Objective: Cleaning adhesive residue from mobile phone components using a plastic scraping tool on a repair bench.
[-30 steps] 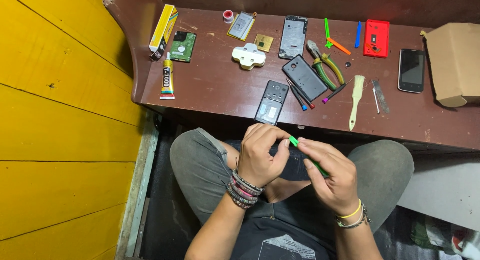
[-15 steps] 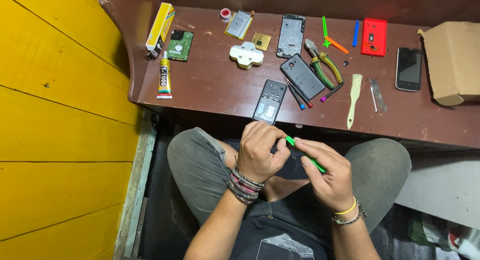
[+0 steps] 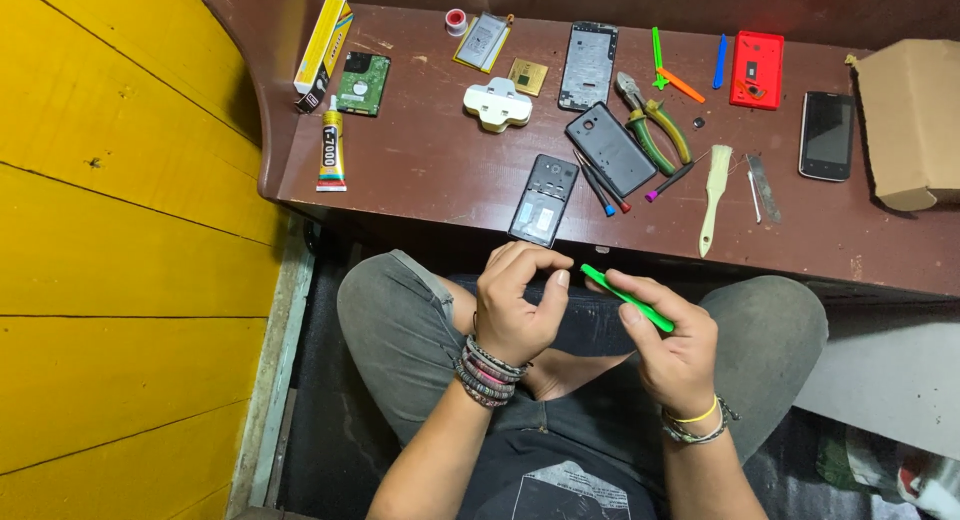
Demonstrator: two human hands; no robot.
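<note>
Both hands hover over my lap, just below the table's front edge. My right hand grips a slim green plastic pry tool, its tip aimed left and up. My left hand, with several bracelets at the wrist, has its fingers curled over and its thumb close to the tool's tip; whether something small sits between the fingers is hidden. The nearest item on the table is an opened black phone, lying right at the edge above my left hand.
On the brown table lie a dark back cover, pliers, screwdrivers, a small brush, a red cover, a black phone, a glue tube and a cardboard box. A yellow wall stands left.
The hands have drawn slightly apart: the green tool's tip was against my left fingers and now lies just right of the thumb. The left fingers have loosened a little.
</note>
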